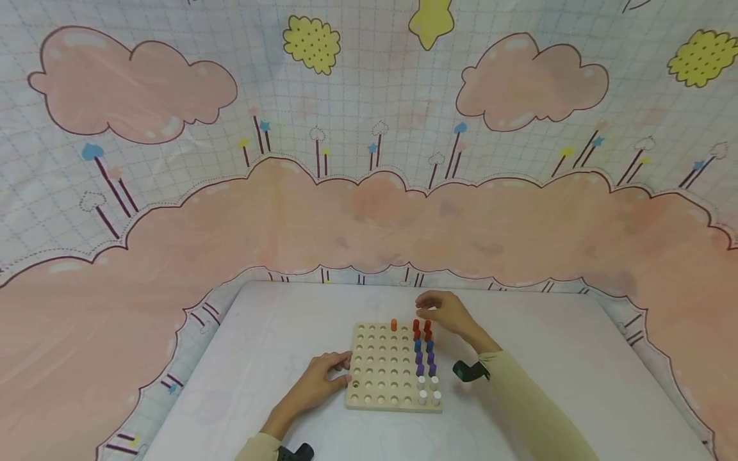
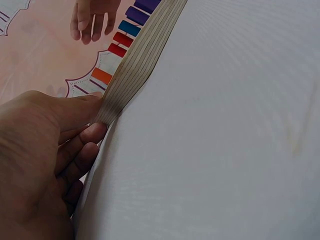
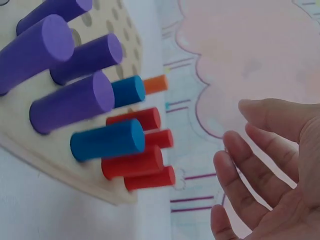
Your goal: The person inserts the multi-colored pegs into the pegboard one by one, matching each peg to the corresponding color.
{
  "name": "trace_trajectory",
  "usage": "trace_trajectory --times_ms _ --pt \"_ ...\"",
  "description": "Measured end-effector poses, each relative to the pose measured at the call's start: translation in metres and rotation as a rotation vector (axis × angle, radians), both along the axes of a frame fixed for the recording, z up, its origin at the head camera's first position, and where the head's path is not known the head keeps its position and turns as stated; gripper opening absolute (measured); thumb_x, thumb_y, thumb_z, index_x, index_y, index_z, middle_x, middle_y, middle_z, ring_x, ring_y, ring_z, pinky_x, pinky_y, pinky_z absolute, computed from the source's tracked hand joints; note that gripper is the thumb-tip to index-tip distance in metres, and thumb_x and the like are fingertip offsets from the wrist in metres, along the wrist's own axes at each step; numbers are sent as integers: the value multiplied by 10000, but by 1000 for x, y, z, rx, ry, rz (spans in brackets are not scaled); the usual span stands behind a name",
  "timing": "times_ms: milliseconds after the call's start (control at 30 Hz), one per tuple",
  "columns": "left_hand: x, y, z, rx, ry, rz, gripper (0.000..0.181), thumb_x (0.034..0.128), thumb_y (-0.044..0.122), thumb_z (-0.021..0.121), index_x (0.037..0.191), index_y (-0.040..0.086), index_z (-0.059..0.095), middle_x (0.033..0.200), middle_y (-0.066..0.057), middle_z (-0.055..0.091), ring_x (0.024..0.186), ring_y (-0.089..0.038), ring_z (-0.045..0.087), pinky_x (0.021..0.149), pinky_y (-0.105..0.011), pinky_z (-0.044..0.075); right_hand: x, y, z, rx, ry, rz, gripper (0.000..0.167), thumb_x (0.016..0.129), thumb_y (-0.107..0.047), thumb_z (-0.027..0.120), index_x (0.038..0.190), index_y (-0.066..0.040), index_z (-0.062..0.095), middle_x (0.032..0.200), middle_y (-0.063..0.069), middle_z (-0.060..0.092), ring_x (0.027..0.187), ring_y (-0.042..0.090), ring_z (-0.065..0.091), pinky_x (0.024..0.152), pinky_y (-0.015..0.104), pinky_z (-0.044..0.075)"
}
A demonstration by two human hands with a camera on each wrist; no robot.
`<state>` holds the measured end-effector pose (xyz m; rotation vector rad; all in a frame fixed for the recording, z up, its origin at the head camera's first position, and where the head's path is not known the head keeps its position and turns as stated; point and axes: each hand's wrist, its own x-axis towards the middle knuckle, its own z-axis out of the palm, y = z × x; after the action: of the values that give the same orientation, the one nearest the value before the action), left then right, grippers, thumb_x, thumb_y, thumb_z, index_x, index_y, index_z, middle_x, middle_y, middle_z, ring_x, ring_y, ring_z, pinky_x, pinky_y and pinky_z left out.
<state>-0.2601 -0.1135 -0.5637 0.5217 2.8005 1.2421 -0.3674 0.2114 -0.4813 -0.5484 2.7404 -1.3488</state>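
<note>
A wooden pegboard [image 1: 375, 365] with rows of round holes lies on the table. My left hand [image 1: 317, 381] grips its left edge; in the left wrist view the thumb and curled fingers [image 2: 95, 132] meet at the board's layered side. Two columns of pegs stand along the right: red pegs [image 1: 416, 325] at the back, then blue pegs [image 1: 429, 346], purple pegs [image 1: 419, 370] and white pegs [image 1: 423, 397] in front. A lone orange peg [image 1: 394, 324] stands in the back row. Just beyond the back right corner hovers my right hand [image 1: 452, 314], fingers loosely bent, holding nothing.
The white table [image 1: 259, 320] surrounds the board. Behind it hangs a patterned cloth [image 1: 357, 224] with clouds and stars. A dark wrist camera [image 1: 469, 371] sits at the right sleeve, another dark camera [image 1: 296, 452] at the left sleeve.
</note>
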Motion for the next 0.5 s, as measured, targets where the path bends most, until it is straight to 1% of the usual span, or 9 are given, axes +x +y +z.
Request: trace_trajectory --times_ms 200,333,500 --pt "-1 2 0 11 10 -2 502 917 300 685 1362 95 580 1037 155 603 985 -43 494 968 -367 368 4 19 5 -30 -37 -44 276 906 -193 704 1155 -76 683 1116 74 707 1068 251 639 979 489 500" --pt "-2 3 0 14 11 -1 503 914 298 686 1361 93 581 1034 158 605 983 -38 496 973 -369 369 3 33 3 -12 -43 -84 285 909 -227 702 1162 -96 684 1119 66 709 1066 249 632 974 485 500" --pt "-3 3 -1 13 7 2 505 916 301 684 1363 92 578 1033 154 604 988 -45 497 980 -380 366 1 52 0 15 -24 -105 330 914 -228 700 1196 -61 664 1129 85 710 1051 257 638 954 467 514"
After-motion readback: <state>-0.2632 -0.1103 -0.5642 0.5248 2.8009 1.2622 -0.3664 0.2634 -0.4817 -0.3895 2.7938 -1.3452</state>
